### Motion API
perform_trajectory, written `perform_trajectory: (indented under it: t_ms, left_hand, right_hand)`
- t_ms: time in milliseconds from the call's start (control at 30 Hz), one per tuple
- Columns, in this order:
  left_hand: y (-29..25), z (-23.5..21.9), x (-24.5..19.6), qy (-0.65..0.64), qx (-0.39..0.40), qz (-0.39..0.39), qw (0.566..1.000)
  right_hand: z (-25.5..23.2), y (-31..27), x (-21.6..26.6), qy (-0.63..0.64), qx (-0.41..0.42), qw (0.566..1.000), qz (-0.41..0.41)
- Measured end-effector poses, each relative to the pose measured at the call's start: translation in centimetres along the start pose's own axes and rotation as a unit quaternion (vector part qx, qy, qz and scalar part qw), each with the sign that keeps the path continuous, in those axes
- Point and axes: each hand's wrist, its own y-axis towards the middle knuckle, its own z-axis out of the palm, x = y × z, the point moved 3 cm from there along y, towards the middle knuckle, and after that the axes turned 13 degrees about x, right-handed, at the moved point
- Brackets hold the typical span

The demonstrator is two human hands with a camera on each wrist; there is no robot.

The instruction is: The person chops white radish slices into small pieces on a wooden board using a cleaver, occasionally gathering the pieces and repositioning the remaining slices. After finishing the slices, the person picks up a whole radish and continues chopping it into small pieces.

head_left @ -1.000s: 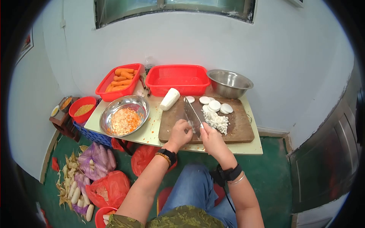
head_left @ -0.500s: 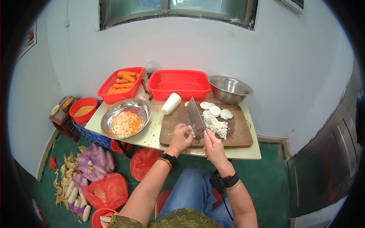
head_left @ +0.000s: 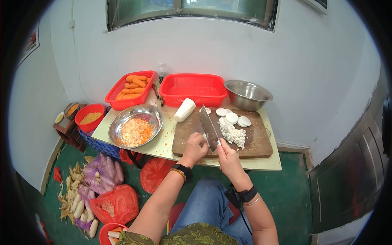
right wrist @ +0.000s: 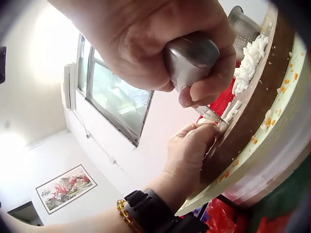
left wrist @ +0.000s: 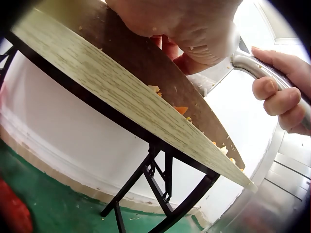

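My right hand (head_left: 230, 160) grips a cleaver (head_left: 209, 127) by its metal handle (right wrist: 192, 56), the broad blade standing on edge over the wooden cutting board (head_left: 185, 132). Left of the blade, my left hand (head_left: 194, 148) holds white radish strips (right wrist: 233, 110) down on the board with curled fingers, partly hiding them. The fingertips are close beside the blade. Diced radish (head_left: 234, 136) is heaped right of the cleaver, with round radish slices (head_left: 231, 118) behind it. A peeled radish piece (head_left: 185, 110) lies at the board's back left corner.
Left of the board, a steel bowl (head_left: 158, 118) holds chopped orange and pale bits. Behind stand a red basket of carrots (head_left: 136, 90), a red basket (head_left: 194, 77) and a deep steel bowl (head_left: 248, 96). Bags of vegetables (head_left: 102, 173) lie on the floor at left.
The cleaver and right hand have shifted slightly, the blade staying beside the left fingertips. The left hand keeps its place on the board. The head view has tilted up a little.
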Motion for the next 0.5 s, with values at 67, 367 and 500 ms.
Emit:
perform_trajectory:
  t_ms: [67, 367, 500]
  left_hand:
    - [0.0, -0.1, -0.1, -0.010, 0.002, -0.002, 1.000]
    - [0.3, 0.3, 0.9, -0.012, 0.011, 0.013, 1.000]
    - [0.2, 0.1, 0.6, -0.021, 0.019, -0.004, 1.000]
  right_hand:
    - [-0.2, -0.2, 1.2, -0.034, 0.004, 0.999, -0.002]
    - [-0.2, 2.2, 2.5, -0.087, 0.049, 0.995, 0.019]
    - [-0.5, 2.1, 1.0, -0.012, 0.057, 0.997, 0.060]
